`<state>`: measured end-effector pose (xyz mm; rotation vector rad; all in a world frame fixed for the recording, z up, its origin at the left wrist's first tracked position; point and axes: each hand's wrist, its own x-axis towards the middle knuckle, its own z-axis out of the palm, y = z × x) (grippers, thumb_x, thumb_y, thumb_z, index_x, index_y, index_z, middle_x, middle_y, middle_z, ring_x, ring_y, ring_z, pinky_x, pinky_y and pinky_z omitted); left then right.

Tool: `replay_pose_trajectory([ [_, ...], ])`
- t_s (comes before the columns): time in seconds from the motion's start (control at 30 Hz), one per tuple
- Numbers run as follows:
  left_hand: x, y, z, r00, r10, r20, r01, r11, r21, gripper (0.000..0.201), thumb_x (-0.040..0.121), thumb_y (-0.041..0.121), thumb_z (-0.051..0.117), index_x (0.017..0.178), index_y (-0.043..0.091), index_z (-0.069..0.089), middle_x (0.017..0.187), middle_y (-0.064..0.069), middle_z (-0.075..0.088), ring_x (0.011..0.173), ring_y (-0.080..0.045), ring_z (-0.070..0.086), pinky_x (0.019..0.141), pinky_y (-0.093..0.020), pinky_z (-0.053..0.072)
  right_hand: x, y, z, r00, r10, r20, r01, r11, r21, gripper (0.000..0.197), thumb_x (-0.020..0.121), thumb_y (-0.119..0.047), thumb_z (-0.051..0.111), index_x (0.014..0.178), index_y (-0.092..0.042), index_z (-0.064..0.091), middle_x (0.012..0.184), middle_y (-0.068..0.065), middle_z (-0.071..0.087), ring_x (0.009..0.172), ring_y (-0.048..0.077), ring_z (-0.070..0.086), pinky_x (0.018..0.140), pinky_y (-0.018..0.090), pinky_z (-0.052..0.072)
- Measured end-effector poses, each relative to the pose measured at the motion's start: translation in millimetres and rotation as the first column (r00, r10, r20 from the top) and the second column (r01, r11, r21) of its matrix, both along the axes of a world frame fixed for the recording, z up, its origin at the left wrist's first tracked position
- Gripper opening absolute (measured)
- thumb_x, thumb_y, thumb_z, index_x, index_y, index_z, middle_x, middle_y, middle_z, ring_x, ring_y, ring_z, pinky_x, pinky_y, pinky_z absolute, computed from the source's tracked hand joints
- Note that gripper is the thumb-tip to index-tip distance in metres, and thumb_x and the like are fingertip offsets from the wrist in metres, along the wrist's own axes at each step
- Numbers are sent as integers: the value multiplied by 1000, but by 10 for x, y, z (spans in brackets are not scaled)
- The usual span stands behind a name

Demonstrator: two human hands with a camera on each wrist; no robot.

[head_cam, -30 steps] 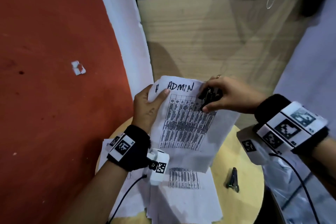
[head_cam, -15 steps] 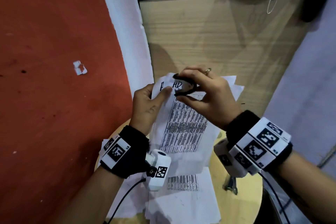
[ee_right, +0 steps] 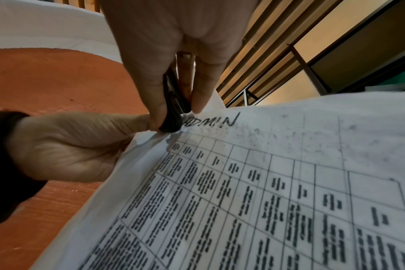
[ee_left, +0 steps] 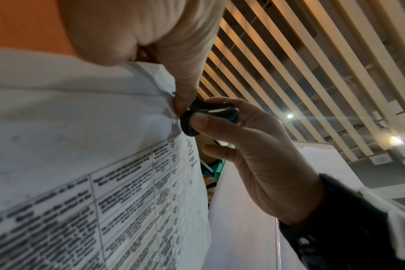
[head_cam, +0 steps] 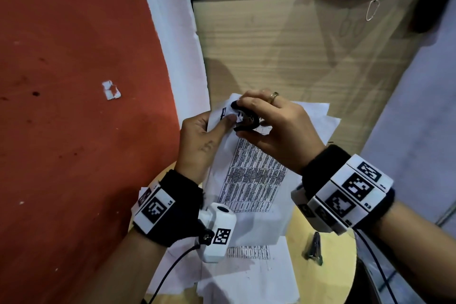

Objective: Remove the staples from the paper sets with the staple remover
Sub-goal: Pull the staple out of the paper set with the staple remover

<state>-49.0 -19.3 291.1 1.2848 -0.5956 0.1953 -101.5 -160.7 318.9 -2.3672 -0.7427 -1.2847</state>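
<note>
Staple remover [head_cam: 244, 118], black and curved, is sitting pinched in the grip of the right hand [head_cam: 278, 128], with the thumb underneath and the fingers over its top; its tip is pressing against the top left corner of the paper set [head_cam: 249, 180], right beside the handwritten word ADMIN. In the right wrist view the staple remover [ee_right: 173, 106] is showing edge-on between thumb and fingers, touching the sheet just left of the lettering. The left hand [head_cam: 199, 140] is pinching that same corner of the paper set, thumb lying flat across the front and the other fingers hidden behind the sheets, so the thumb tip is nearly meeting the tool. The left wrist view is showing the right hand [ee_left: 254, 159] closing on the staple remover [ee_left: 197, 117] at the paper's edge, with the left thumb just beside it. The staple itself is too small to make out. The paper set, printed with a table of text, is being held up off the table, tilting toward the person. Below it, more loose papers [head_cam: 246, 276] are lying on the round pale table [head_cam: 328, 276], and a small dark clip-like object [head_cam: 313, 247] is resting on the bare surface to the right of them. A ring [head_cam: 274, 97] is showing on a right finger.
</note>
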Motion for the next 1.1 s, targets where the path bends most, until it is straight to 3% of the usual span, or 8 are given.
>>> replay_pose_trajectory([
  [0.1, 1, 5, 0, 1000, -1, -6, 1, 1000, 6, 14, 85, 8, 66, 98, 4, 71, 97, -19, 71, 87, -23, 64, 84, -44, 52, 7, 0, 4, 1000, 2, 8, -2, 1000, -8, 35, 73, -16, 72, 104, -1, 67, 108, 12, 65, 90, 32, 65, 61, 43, 56],
  [0.27, -7, 12, -1, 998, 63, -7, -63, 997, 37, 21, 75, 27, 74, 87, 10, 74, 90, -19, 72, 81, -23, 63, 79, -52, 53, 25, -1, 6, 1000, -3, 31, 4, 998, -55, 33, 71, -12, 72, 101, 1, 68, 104, 14, 67, 88, 33, 66, 63, 44, 55],
  [0.4, -3, 20, 10, 997, 76, 28, -78, 994, 71, 20, 77, 28, 74, 82, 9, 74, 84, -24, 70, 76, -19, 57, 71, -40, 48, 19, -16, 10, 999, -1, 47, 4, 998, -60, 31, 72, -11, 71, 100, 1, 68, 103, 14, 68, 87, 33, 67, 63, 44, 56],
  [0.53, -24, 32, 10, 999, 42, 31, -44, 997, 61, 14, 84, 16, 68, 95, 8, 73, 84, -7, 71, 78, -15, 57, 73, -31, 48, 20, -8, 26, 998, 5, 59, 0, 998, -69, 29, 71, -9, 71, 98, 2, 68, 103, 16, 68, 86, 34, 67, 62, 45, 56],
  [0.63, -27, 46, 13, 998, 39, 48, -43, 996, 79, 7, 85, 17, 67, 82, 19, 73, 73, 4, 66, 72, -11, 52, 66, -24, 45, 15, 0, 28, 997, 10, 73, -4, 997, -83, 28, 70, -8, 71, 96, 3, 68, 101, 17, 68, 83, 34, 67, 62, 43, 56],
  [0.8, -51, 42, 9, 998, 5, 65, -9, 998, 58, 15, 86, 13, 65, 72, 17, 70, 70, -1, 56, 67, -11, 44, 58, -22, 40, 17, -2, 22, 998, 17, 59, -13, 998, -67, 27, 71, -7, 69, 96, 3, 68, 100, 15, 68, 80, 34, 66, 60, 42, 55],
  [1.0, -44, 28, 6, 998, -19, 54, 17, 999, 49, 26, 86, 11, 63, 64, 23, 70, 59, 13, 56, 59, -3, 43, 55, -15, 38, 20, 1, 22, 999, 36, 40, -34, 999, -38, 25, 72, -6, 69, 94, 3, 67, 98, 15, 68, 82, 34, 65, 59, 42, 55],
  [1.1, -37, 27, 2, 999, -49, 12, 48, 999, 19, 25, 87, 11, 63, 66, 22, 72, 66, 4, 59, 64, -10, 47, 58, -21, 40, 18, -6, 25, 998, 42, 45, -41, 999, -27, 22, 71, -5, 69, 92, 3, 67, 96, 14, 68, 82, 32, 65, 62, 41, 55],
])
